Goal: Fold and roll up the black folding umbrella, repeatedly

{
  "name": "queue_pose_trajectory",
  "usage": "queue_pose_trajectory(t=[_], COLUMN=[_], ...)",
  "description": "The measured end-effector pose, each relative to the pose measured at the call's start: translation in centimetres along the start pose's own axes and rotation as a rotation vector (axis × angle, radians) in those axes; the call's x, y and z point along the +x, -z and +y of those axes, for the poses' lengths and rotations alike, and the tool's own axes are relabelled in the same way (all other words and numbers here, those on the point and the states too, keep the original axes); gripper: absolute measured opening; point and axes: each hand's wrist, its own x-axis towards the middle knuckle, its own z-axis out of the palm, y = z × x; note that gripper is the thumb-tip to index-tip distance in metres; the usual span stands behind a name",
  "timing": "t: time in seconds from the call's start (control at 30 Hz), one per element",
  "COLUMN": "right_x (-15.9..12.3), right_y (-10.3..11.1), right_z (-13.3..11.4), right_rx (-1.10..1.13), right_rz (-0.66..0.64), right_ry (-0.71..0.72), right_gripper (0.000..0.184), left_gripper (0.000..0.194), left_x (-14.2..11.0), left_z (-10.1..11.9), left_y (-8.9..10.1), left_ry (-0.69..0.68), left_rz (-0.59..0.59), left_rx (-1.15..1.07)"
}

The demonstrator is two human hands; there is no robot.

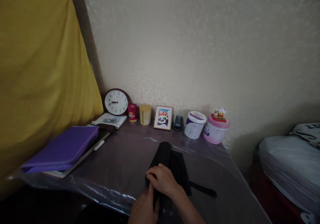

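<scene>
Through the head camera I see a dark table (125, 157) under a clear plastic cover (107, 194), which wrinkles and shines along the near edge. In front of the picture frame (163, 118) lies my black cloth (163, 154), partly rolled, a strap (203, 188) trailing from it. My right hand (162, 180) curls over the roll, grasping it; my left hand (145, 205) is just beside it, but I cannot tell whether it grips anything. Left of the frame stand a yellow tin (145, 115), a red tin (132, 113) and a clock (116, 101), with a yellow curtain (47, 77) beyond; right of it, a white tub (195, 125) and a pink tub (215, 132). A pale wall (200, 43) rises behind the frame.
</scene>
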Motion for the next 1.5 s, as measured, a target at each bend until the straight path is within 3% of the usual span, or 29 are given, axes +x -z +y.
queue_pose_trajectory(t=[0.23, 0.4, 0.53, 0.73, 0.97, 1.17, 1.3, 1.5], right_x=[-2.2, -3.3, -2.1, 2.0, 6.0, 7.1, 4.9, -1.0], right_y=[0.1, -0.2, -0.7, -0.5, -0.4, -0.1, 0.8, 1.5], right_z=[0.9, 2.7, 4.9, 7.9, 10.7, 12.3, 13.7, 14.5], right_rx=[0.224, 0.199, 0.071, -0.072, -0.050, 0.002, 0.021, 0.097], right_rz=[0.174, 0.229, 0.198, 0.208, 0.248, 0.341, 0.450, 0.513], right_ry=[0.148, 0.202, 0.205, 0.189, 0.069, -0.187, -0.338, -0.470], right_gripper=[0.024, 0.028, 0.028, 0.029, 0.030, 0.033, 0.036, 0.033], left_gripper=[0.061, 0.063, 0.063, 0.064, 0.065, 0.065, 0.065, 0.062], left_x=[0.1, 0.0, 0.0, 0.3, 0.3, 0.3, 0.2, -0.1], left_z=[-0.3, -0.1, 0.3, 0.5, 0.3, 0.4, 0.3, 0.2], left_y=[-0.2, -0.1, 0.3, 0.3, 0.2, 0.1, -0.2, -0.2], left_ry=[-0.002, 0.022, 0.036, 0.038, 0.034, 0.052, 0.032, -0.001], left_rz=[-0.010, -0.017, -0.051, -0.063, -0.063, -0.049, -0.046, 0.011], left_rx=[-0.035, -0.034, -0.038, -0.025, -0.040, -0.003, 0.005, -0.015])
